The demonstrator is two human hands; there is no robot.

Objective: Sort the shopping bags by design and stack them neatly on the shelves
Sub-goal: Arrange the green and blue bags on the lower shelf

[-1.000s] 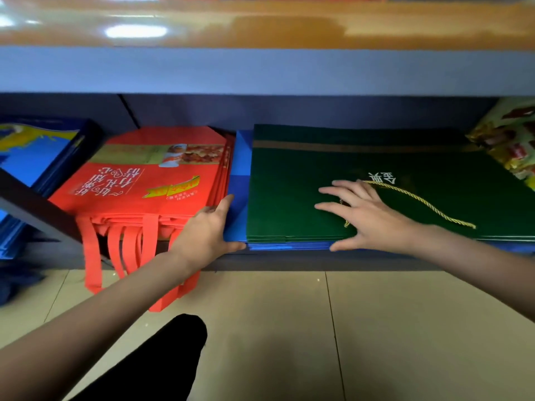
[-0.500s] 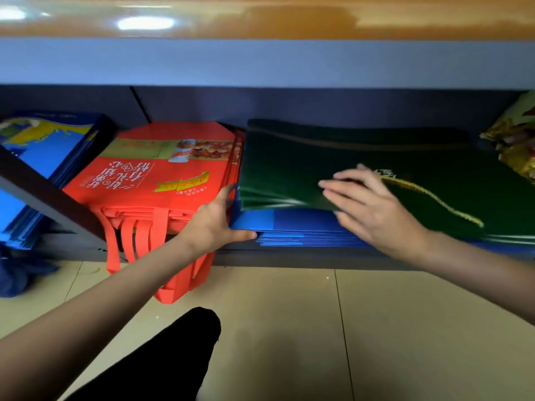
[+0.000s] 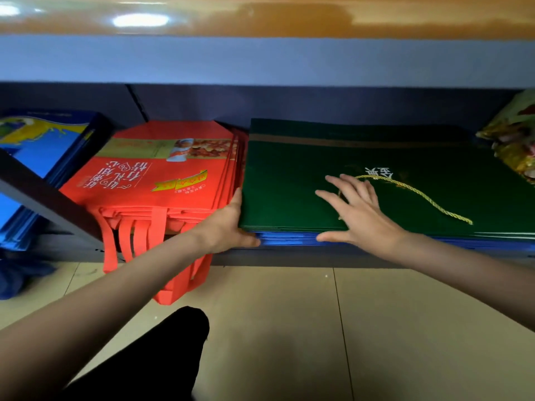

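A stack of flat green bags [image 3: 289, 180] with a gold cord handle [image 3: 428, 198] lies on a stack of blue bags [image 3: 289, 241] on the low shelf [image 3: 289, 256]. My left hand [image 3: 231, 227] presses with straight fingers against the left edge of these stacks, its thumb at the front of the blue bags. On top of the green stack rests my right hand [image 3: 359, 212], flat with fingers spread, thumb along the front edge. A pile of red fabric bags [image 3: 162, 180] lies just left, handles hanging over the shelf front.
Blue bags with a yellow print [image 3: 40, 146] fill the compartment at far left behind a dark slanted divider [image 3: 49, 198]. Colourful packages [image 3: 515, 146] sit at far right. An upper shelf board [image 3: 260, 59] overhangs. A beige tiled floor [image 3: 318, 328] and my dark-clad knee [image 3: 162, 357] lie below.
The green stack, which had been lifted and shifted back to expose the blue bags, now lies flat and squared over them. My right hand is spread on top again.
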